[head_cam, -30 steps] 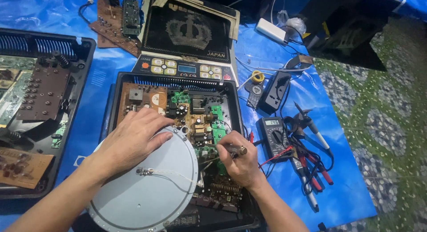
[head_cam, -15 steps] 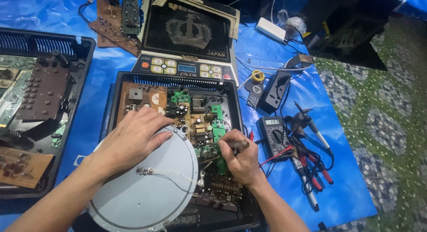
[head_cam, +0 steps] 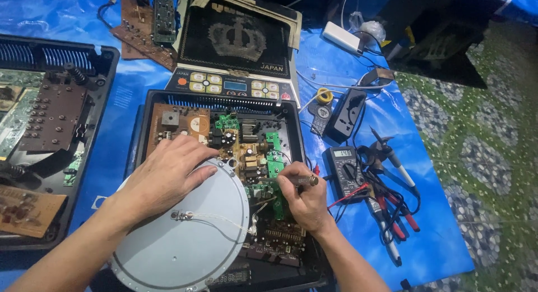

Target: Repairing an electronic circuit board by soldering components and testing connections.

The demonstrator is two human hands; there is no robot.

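An opened induction cooker base point(head_cam: 147, 110) lies in front of me with its circuit board point(head_cam: 246, 149) exposed. My left hand point(head_cam: 168, 171) rests flat on the upper edge of a round grey coil disc point(head_cam: 185, 236) that is tilted over the lower left of the base. My right hand point(head_cam: 302, 199) is closed around a thin tool point(head_cam: 291, 180), its tip pointing left at the green parts of the board. The cooker's black glass top point(head_cam: 238, 45) with a crown emblem and its control panel lies behind the base.
A second opened appliance point(head_cam: 50, 129) sits at the left with loose brown boards. A multimeter point(head_cam: 346, 171), its probes and red-handled tools point(head_cam: 392, 213) lie to the right on the blue tarp. A black remote-like unit point(head_cam: 346, 112) and a white adapter point(head_cam: 343, 37) are farther back.
My right hand has shifted slightly up and right with the tool, which now lies more level. My left hand and the disc have stayed in place.
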